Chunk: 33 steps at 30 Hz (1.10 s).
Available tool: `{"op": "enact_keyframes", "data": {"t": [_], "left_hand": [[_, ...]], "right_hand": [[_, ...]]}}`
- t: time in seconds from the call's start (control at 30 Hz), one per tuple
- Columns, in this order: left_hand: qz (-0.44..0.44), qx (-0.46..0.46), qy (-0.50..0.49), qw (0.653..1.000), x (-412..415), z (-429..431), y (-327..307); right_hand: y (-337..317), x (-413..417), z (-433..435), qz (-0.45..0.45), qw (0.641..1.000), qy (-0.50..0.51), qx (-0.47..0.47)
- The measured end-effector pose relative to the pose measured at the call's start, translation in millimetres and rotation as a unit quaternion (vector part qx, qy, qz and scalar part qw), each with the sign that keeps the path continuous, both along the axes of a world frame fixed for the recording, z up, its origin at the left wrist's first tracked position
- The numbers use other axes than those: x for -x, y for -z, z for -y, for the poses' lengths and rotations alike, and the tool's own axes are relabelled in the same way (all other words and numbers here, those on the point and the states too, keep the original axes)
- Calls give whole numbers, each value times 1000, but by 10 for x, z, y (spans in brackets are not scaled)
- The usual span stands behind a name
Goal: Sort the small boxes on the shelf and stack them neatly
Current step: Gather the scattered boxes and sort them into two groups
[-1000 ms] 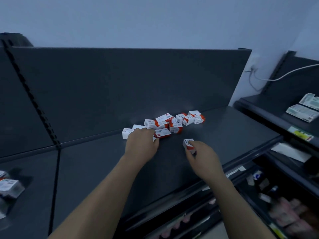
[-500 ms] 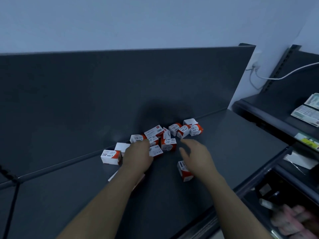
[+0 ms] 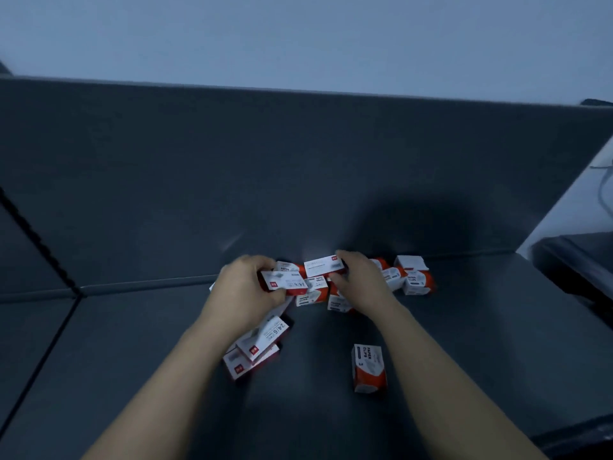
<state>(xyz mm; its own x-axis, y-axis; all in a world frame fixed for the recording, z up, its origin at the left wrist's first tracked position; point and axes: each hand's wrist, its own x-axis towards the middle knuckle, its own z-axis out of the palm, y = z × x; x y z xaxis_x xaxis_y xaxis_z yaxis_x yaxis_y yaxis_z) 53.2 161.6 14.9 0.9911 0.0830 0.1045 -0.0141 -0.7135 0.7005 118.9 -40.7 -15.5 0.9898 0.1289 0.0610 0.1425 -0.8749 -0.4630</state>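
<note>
Several small white-and-red boxes lie in a loose heap point(image 3: 411, 280) against the back of the dark shelf point(image 3: 464, 343). My left hand point(image 3: 245, 290) grips a flat staple box point(image 3: 285, 283) marked 24/6 at the heap's left end. My right hand point(image 3: 361, 280) pinches another flat staple box point(image 3: 323, 265) lifted just behind it. Two flat staple boxes point(image 3: 258, 343) lie stacked askew in front of my left wrist. A paper clip box point(image 3: 369, 367) stands alone, nearer the front, below my right forearm.
The shelf's dark back panel point(image 3: 298, 167) rises right behind the heap. A slotted upright point(image 3: 36, 240) and a seam divide off the neighbouring shelf bay at the left. Another dark shelf unit point(image 3: 577, 260) and a white cable point(image 3: 602, 190) are at the right edge.
The view has moved closer to the boxes. My right hand left the lone paper clip box on the shelf and reached back to the heap. Both hands now hold flat staple boxes.
</note>
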Motion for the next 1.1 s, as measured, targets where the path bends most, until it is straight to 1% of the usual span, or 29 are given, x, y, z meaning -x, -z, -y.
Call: {"op": "enact_keyframes", "data": {"t": [0.1, 0.17, 0.3, 0.4, 0.5, 0.53, 0.67, 0.73, 0.93, 1.1], "left_hand": [[8, 1, -40, 999, 52, -24, 37], [6, 4, -59, 998, 105, -15, 58], [9, -6, -84, 996, 199, 11, 103], [14, -12, -102, 995, 244, 7, 129], [17, -9, -114, 993, 289, -6, 146], [18, -9, -116, 993, 304, -13, 146], [35, -5, -137, 990, 365, -73, 133], [47, -4, -148, 988, 413, -109, 120], [75, -13, -163, 984, 683, -370, 66], [100, 7, -211, 972, 1120, -873, -15]], "right_hand": [[72, -141, -3, -1, 999, -7, 33], [86, -193, 2, -12, 999, -17, 37], [52, -226, 4, -65, 997, -40, 17], [18, -244, -21, -89, 992, -70, 50], [27, -212, -28, -73, 990, -84, 88], [36, -182, -20, -58, 992, -81, 81], [19, -52, -3, 36, 997, -71, -4], [-59, 40, -53, 60, 993, -80, -59], [-373, 378, -473, 73, 974, -92, -194], [-559, 732, -1130, 78, 953, -157, -246]]}}
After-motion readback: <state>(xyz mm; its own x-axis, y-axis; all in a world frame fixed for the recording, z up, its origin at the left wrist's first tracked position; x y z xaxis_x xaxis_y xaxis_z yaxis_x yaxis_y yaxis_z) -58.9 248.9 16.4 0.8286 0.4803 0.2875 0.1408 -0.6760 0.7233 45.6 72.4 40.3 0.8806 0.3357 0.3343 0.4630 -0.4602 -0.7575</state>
